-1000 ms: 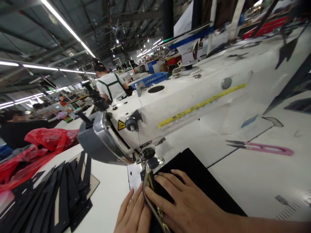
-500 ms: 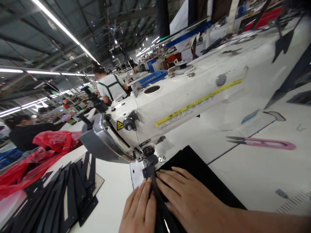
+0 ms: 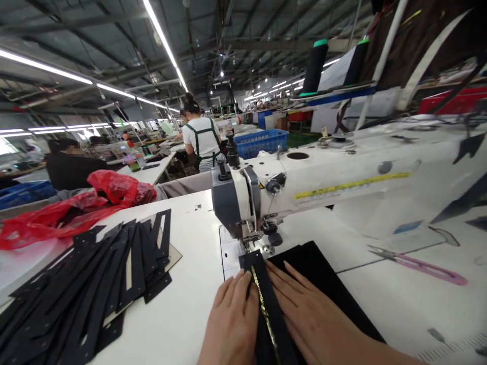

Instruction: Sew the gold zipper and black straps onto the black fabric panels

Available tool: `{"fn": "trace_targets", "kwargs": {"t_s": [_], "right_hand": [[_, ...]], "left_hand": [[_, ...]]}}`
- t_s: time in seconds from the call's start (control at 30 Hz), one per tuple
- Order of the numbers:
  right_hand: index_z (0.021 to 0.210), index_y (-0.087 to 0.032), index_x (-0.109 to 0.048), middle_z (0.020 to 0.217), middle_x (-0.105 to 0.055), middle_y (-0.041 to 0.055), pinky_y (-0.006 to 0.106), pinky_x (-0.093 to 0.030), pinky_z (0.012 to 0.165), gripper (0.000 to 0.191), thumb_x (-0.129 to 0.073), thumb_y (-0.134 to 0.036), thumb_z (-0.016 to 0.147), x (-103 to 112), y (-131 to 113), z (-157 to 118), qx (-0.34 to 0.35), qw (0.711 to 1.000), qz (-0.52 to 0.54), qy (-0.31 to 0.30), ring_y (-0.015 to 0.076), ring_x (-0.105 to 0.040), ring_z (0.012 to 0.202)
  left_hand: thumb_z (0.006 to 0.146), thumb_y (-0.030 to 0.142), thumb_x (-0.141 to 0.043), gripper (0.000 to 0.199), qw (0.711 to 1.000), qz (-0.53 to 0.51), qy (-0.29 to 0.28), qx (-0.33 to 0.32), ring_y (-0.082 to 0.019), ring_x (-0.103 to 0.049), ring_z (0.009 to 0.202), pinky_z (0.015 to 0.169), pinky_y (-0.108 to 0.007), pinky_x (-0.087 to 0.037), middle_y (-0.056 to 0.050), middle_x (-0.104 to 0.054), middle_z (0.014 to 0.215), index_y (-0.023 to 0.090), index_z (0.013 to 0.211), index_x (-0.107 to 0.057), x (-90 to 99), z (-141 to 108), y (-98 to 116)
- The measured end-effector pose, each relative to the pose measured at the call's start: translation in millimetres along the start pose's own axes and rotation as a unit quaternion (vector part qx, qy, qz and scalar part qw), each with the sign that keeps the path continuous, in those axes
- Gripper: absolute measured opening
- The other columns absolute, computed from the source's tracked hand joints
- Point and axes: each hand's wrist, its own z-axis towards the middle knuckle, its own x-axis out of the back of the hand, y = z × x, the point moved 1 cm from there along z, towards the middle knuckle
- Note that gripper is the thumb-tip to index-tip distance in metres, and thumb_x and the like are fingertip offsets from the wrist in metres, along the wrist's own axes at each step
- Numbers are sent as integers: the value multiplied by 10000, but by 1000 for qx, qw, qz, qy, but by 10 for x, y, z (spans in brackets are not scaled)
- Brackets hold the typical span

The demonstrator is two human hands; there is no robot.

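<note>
A black strip (image 3: 279, 304) with a gold-toothed zipper (image 3: 262, 302) in its slot lies on a larger black panel (image 3: 323, 268), its far end by the presser foot of a white sewing machine (image 3: 247, 213). My left hand (image 3: 234, 317) rests on the strip's left side, fingers stretched forward and thumb hidden. On the other side, my right hand (image 3: 310, 312) lies flat with fingers extended, pressing the strip's right edge and the panel. Neither hand is closed round anything. The needle tip is too small to make out.
Many black slotted strips (image 3: 102, 268) are piled on the white table (image 3: 190, 284) at left, near a red plastic bag (image 3: 114, 195). Pink-handled thread snips (image 3: 422, 263) lie at right. Beyond the machine are a blue crate (image 3: 262, 143) and a person in a white shirt (image 3: 203, 137).
The view has levelled and shifted, so the machine appears farther right. The strip now lies flatter, showing its far end and the gold zipper. Both hands remain beside it.
</note>
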Motion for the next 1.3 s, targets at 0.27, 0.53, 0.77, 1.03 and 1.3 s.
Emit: {"fn": "trace_targets", "kwargs": {"t_s": [0.27,0.53,0.77,1.03,1.3], "right_hand": [[1396,-90,-265,1394,-299,141,487,-360,999,621,-400,-101,790,-33,31,6,2,1000,-13,-6,274,-255,1296],[1352,-99,-370,1366,-357,155,504,-359,991,550,-393,-105,802,-54,201,120,-13,999,-33,-40,288,-314,1267],[1318,-66,-415,1312,-434,181,491,-369,988,513,-387,-116,808,-52,317,210,8,998,-35,-45,283,-403,1219],[1217,-92,-525,1193,-568,113,380,-493,891,488,-422,-87,739,-204,403,164,48,990,-129,23,246,-529,1107],[1193,-103,-533,1186,-582,60,352,-512,867,468,-385,-53,752,-316,459,156,67,978,-182,77,222,-523,1115]], "left_hand": [[839,66,-335,335,999,19,4,-28,-256,-575,1057,816,-350,-539,-175,-612,1112,70,1073,-575,-31,-13,-9],[826,38,-310,322,1000,14,23,-15,-276,-608,975,783,-404,-552,-221,-617,1026,21,1009,-574,-102,200,-86],[849,46,-292,325,999,6,36,-20,-259,-608,974,784,-367,-552,-206,-625,1012,24,1028,-562,-181,284,-159],[887,75,-314,303,994,75,70,-42,-193,-626,913,795,-253,-524,-109,-655,992,88,975,-603,-341,191,-228],[886,80,-352,287,997,51,64,-7,-191,-587,998,890,-271,-475,-95,-636,1052,103,1031,-598,-456,129,-191]]}}
